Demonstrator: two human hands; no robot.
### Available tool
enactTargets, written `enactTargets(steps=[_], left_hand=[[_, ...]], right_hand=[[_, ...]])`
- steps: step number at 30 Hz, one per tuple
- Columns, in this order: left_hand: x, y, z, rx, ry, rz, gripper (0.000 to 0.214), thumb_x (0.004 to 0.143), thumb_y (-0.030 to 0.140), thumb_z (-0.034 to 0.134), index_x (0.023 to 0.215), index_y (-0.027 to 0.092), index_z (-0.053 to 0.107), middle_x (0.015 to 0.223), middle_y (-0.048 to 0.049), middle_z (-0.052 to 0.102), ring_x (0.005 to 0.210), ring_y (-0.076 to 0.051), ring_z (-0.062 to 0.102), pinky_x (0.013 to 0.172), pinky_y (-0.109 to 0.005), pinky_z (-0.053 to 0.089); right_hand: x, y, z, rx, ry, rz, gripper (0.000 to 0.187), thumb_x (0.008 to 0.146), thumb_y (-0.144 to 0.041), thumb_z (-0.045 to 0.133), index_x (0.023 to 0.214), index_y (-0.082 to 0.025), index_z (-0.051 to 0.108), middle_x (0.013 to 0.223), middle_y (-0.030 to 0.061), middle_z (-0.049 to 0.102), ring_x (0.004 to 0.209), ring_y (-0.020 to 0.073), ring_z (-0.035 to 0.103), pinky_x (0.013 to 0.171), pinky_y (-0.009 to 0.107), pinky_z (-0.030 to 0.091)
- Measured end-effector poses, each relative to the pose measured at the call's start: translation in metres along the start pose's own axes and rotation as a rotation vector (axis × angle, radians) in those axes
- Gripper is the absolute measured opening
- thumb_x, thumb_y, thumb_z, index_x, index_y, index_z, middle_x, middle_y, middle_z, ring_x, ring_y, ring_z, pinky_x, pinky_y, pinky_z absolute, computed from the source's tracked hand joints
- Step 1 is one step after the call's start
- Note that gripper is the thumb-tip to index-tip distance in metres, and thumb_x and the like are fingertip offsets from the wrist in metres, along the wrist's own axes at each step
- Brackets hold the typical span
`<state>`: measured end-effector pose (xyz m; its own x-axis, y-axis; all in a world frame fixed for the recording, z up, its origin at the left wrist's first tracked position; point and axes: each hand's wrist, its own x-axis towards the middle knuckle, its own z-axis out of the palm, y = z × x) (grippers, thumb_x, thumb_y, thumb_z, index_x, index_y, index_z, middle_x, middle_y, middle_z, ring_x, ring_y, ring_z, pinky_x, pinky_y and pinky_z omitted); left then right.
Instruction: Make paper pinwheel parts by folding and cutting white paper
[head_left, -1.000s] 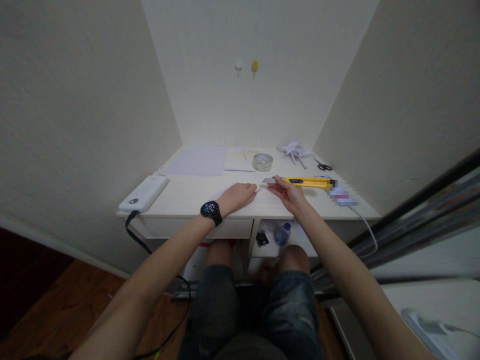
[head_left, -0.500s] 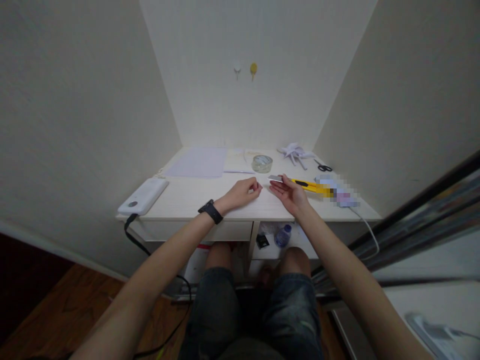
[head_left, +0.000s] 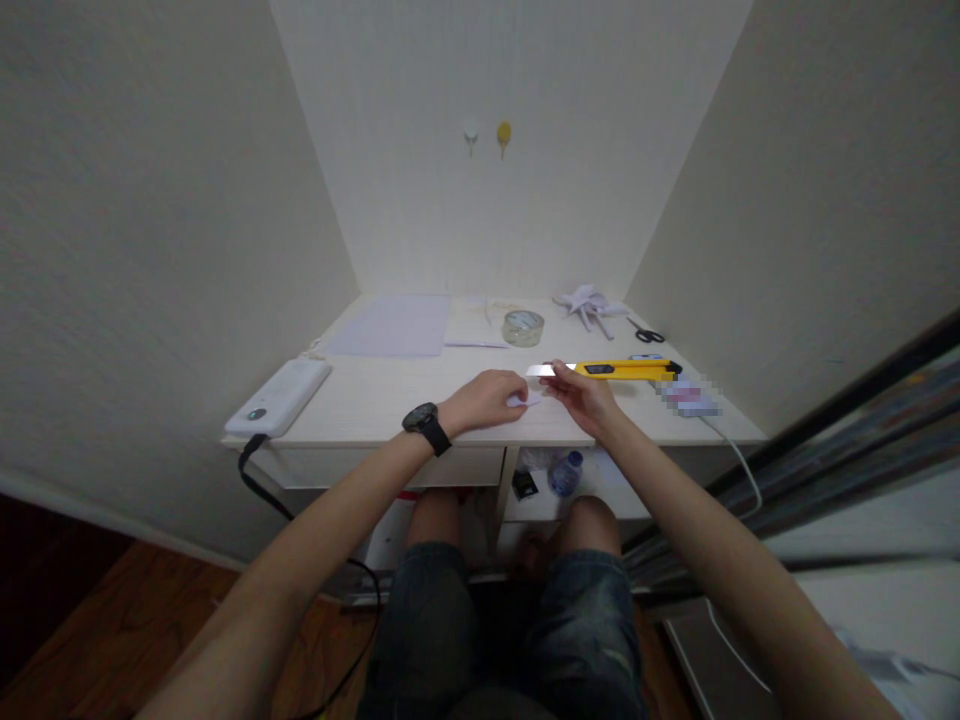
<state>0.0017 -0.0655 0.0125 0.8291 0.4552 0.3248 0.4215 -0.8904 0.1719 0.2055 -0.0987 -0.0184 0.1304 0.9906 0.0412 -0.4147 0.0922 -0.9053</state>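
My left hand [head_left: 493,397], with a black watch on its wrist, is closed on a small piece of white paper [head_left: 531,399] just above the desk's front part. The paper's pale tip pokes out on the right of the fingers. My right hand [head_left: 583,397] grips a yellow utility knife [head_left: 626,370] near its blade end. Its bare blade [head_left: 541,371] points left, close to my left fingers and over the paper. The far end of the knife's handle reaches right, toward a phone.
On the white desk [head_left: 390,385] lie a tape roll [head_left: 523,328], paper sheets [head_left: 390,324], folded paper strips [head_left: 587,303], scissors [head_left: 647,333], a cabled phone [head_left: 688,397] and a white power bank [head_left: 279,398]. A bottle [head_left: 566,473] stands on the shelf below.
The knife has turned to lie more level, and its blade has come nearer my left hand. My left hand has rolled over and moved slightly closer to me, and white paper now shows at its fingertips.
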Motion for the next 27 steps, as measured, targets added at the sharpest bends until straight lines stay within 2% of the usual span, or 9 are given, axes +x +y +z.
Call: enactTargets(steps=[3, 9, 14, 23, 27], left_hand=[[0.002, -0.003, -0.003, 0.005, -0.021, 0.012, 0.016, 0.080, 0.018, 0.063, 0.092, 0.015, 0.072, 0.094, -0.0073, 0.074, 0.089, -0.021, 0.067, 0.083, -0.030, 0.049], [0.007, -0.012, -0.002, -0.051, -0.032, 0.072, 0.013, 0.077, 0.015, 0.065, 0.087, 0.014, 0.073, 0.096, -0.0079, 0.076, 0.090, -0.020, 0.069, 0.085, -0.028, 0.049], [0.009, -0.013, -0.007, -0.066, -0.074, 0.103, 0.010, 0.076, 0.014, 0.065, 0.081, 0.015, 0.074, 0.083, -0.0055, 0.075, 0.077, -0.017, 0.068, 0.076, -0.026, 0.049], [0.016, -0.009, -0.017, -0.087, -0.165, 0.095, 0.012, 0.070, 0.012, 0.066, 0.077, 0.017, 0.075, 0.084, -0.0053, 0.076, 0.079, -0.019, 0.069, 0.077, -0.027, 0.049], [0.016, -0.009, -0.018, -0.082, -0.175, 0.057, 0.017, 0.071, 0.011, 0.064, 0.081, 0.018, 0.077, 0.082, -0.0047, 0.076, 0.077, -0.019, 0.069, 0.076, -0.027, 0.048]], right_hand=[[-0.004, -0.003, -0.004, -0.048, -0.014, -0.044, 0.034, 0.047, -0.040, 0.094, 0.072, -0.023, 0.077, 0.080, 0.0009, 0.075, 0.077, 0.0184, 0.067, 0.073, 0.031, 0.053], [-0.010, -0.006, -0.011, -0.210, -0.038, -0.038, 0.034, 0.047, -0.041, 0.094, 0.070, -0.023, 0.078, 0.074, 0.0021, 0.074, 0.071, 0.0171, 0.064, 0.075, 0.033, 0.053], [-0.012, -0.004, -0.010, -0.300, -0.069, -0.005, 0.035, 0.046, -0.043, 0.094, 0.070, -0.022, 0.079, 0.071, 0.0027, 0.074, 0.070, 0.0179, 0.064, 0.076, 0.035, 0.053], [-0.010, 0.000, -0.015, -0.401, -0.103, -0.055, 0.030, 0.056, -0.044, 0.090, 0.073, -0.022, 0.079, 0.074, 0.0035, 0.075, 0.072, 0.0194, 0.065, 0.076, 0.035, 0.052], [-0.009, 0.002, -0.018, -0.423, -0.109, -0.085, 0.028, 0.060, -0.044, 0.088, 0.075, -0.022, 0.079, 0.075, 0.0034, 0.076, 0.073, 0.0194, 0.065, 0.075, 0.034, 0.052]])
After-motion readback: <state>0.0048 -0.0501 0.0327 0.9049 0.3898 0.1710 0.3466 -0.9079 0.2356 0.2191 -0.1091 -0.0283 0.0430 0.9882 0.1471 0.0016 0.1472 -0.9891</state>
